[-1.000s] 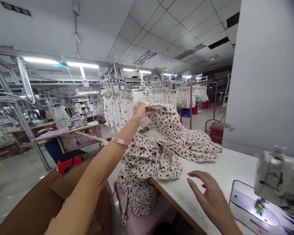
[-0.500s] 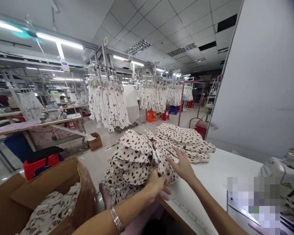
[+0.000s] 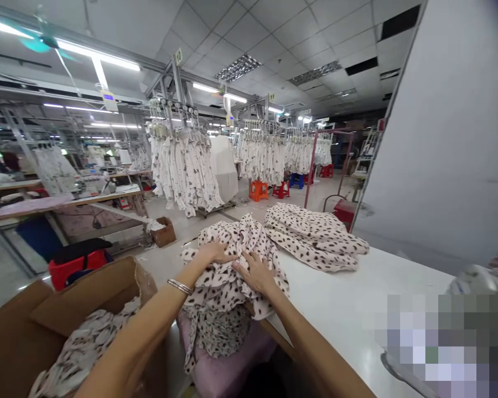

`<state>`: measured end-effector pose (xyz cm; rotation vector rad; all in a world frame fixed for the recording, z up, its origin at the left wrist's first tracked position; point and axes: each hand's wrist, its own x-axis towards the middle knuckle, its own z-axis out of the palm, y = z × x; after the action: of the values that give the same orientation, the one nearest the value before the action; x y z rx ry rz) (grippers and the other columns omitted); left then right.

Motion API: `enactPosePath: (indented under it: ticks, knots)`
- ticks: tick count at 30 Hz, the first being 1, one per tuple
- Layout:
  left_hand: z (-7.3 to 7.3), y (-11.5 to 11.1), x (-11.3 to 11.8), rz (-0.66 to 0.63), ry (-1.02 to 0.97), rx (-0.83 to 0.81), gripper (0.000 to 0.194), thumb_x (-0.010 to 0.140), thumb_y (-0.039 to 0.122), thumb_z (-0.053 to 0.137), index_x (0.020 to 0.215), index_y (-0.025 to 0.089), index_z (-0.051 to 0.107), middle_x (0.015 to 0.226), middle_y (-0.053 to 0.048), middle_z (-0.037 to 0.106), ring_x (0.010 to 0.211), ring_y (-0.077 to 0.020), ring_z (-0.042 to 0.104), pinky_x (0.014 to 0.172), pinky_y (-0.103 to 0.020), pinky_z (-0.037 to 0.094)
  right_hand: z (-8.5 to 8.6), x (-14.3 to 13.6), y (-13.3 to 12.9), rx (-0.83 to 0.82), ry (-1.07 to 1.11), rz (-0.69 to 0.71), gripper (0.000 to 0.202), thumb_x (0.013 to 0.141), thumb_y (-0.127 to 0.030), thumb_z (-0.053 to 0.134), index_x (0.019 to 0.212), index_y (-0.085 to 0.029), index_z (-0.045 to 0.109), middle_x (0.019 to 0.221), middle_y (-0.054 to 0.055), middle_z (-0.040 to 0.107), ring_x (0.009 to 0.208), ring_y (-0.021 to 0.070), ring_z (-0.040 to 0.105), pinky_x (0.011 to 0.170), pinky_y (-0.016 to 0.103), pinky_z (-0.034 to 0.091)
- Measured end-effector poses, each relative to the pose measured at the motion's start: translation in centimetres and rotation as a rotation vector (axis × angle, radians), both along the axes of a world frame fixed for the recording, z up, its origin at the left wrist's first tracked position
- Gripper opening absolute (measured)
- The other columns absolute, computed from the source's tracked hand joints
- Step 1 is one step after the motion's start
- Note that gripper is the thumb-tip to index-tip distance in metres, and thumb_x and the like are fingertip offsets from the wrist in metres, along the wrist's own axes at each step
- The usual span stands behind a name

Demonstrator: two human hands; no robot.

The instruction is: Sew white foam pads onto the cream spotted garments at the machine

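Observation:
A bunched heap of pale cloth with dark spots (image 3: 228,284) lies at the table's left edge, hanging partly over it. My left hand (image 3: 212,253), a bracelet at its wrist, is on top of the heap with its fingers bent into the folds. Just right of it, my right hand (image 3: 257,273) lies on the same cloth with fingers spread. Beneath the heap, a stack of finer-spotted cloth (image 3: 224,331) rests on a pink cover (image 3: 219,373). A second pile of the spotted cloth (image 3: 315,235) lies farther back on the white table (image 3: 323,293).
A cardboard box (image 3: 145,287) holding white cloth pieces (image 3: 87,342) stands at the left. At the right, a machine (image 3: 473,279) is partly blurred out beside a grey panel (image 3: 444,166). Hanging garments (image 3: 186,168), stools (image 3: 258,190) and a small box (image 3: 163,232) stand farther off.
The near spotted cloth has been drawn together, away from the back pile, baring more of the stack below. My left hand moved up and left onto it; my right hand came left onto it.

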<state>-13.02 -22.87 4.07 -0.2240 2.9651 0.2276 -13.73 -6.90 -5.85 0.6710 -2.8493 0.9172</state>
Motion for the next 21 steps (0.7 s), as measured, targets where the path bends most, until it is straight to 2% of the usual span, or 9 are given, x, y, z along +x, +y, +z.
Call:
enactPosePath:
  ticks: [2,4,7,12,15,18,21]
  knots:
    - [-1.7,-0.9,0.5,-0.01,-0.043,-0.032,0.052,0.092,0.046,0.058,0.135,0.019,0.049,0.145,-0.014,0.043,0.129,-0.0331,0.046,0.105,-0.058,0.037,0.0,0.0,-0.1,0.036,-0.019,-0.007,0.041,0.093,-0.039,0.058,0.13,-0.021,0.052,0.135,0.01,0.05,0.115,0.0258,0.054,0.095,0.05,0.046]
    - [-2.5,-1.3,0.3,-0.035,-0.065,-0.048,0.048,0.094,0.041,0.057,0.136,0.019,0.047,0.146,-0.013,0.041,0.13,-0.0317,0.044,0.106,-0.057,0.036,0.0,-0.3,0.1,0.066,-0.038,-0.011,0.042,0.093,-0.04,0.058,0.13,-0.021,0.052,0.137,0.01,0.049,0.117,0.0263,0.053,0.096,0.051,0.045]
    - [-2.8,-1.4,-1.2,-0.072,-0.099,-0.048,0.045,0.094,0.038,0.057,0.134,0.019,0.049,0.145,-0.012,0.042,0.129,-0.0311,0.044,0.106,-0.056,0.037,-0.1,-1.3,1.0,0.111,-0.069,-0.031,0.043,0.093,-0.04,0.058,0.131,-0.021,0.051,0.139,0.01,0.047,0.12,0.0275,0.051,0.099,0.053,0.042]
    - [-3.0,-1.2,-4.6,-0.086,-0.095,-0.036,0.041,0.094,0.036,0.058,0.13,0.019,0.052,0.141,-0.012,0.046,0.126,-0.0299,0.048,0.104,-0.055,0.039,-0.5,-3.2,2.0,0.193,-0.101,-0.141,0.045,0.094,-0.042,0.057,0.134,-0.023,0.049,0.143,0.011,0.043,0.124,0.0286,0.048,0.101,0.054,0.039]
    - [-3.1,-1.6,-6.5,-0.097,-0.086,-0.022,0.037,0.094,0.034,0.058,0.127,0.018,0.054,0.134,-0.011,0.052,0.117,-0.0271,0.054,0.098,-0.05,0.047,-0.2,-4.3,0.6,0.221,-0.086,-0.176,0.045,0.094,-0.041,0.057,0.133,-0.022,0.049,0.14,0.011,0.046,0.121,0.0279,0.05,0.099,0.053,0.042]
    - [-3.4,-2.6,-8.2,-0.126,-0.084,-0.017,0.034,0.094,0.033,0.058,0.124,0.017,0.056,0.127,-0.011,0.056,0.11,-0.0244,0.059,0.092,-0.046,0.051,0.3,-5.5,-2.3,0.221,-0.064,-0.167,0.043,0.094,-0.04,0.057,0.131,-0.021,0.051,0.136,0.01,0.05,0.116,0.0261,0.054,0.095,0.05,0.046]
    - [-4.4,-3.7,-9.1,-0.153,-0.093,-0.038,0.033,0.094,0.032,0.058,0.123,0.016,0.056,0.125,-0.01,0.057,0.107,-0.0233,0.06,0.089,-0.044,0.053,0.6,-6.3,-5.0,0.209,-0.072,-0.155,0.041,0.094,-0.039,0.058,0.129,-0.02,0.052,0.132,0.01,0.052,0.111,0.0248,0.056,0.092,0.048,0.049]
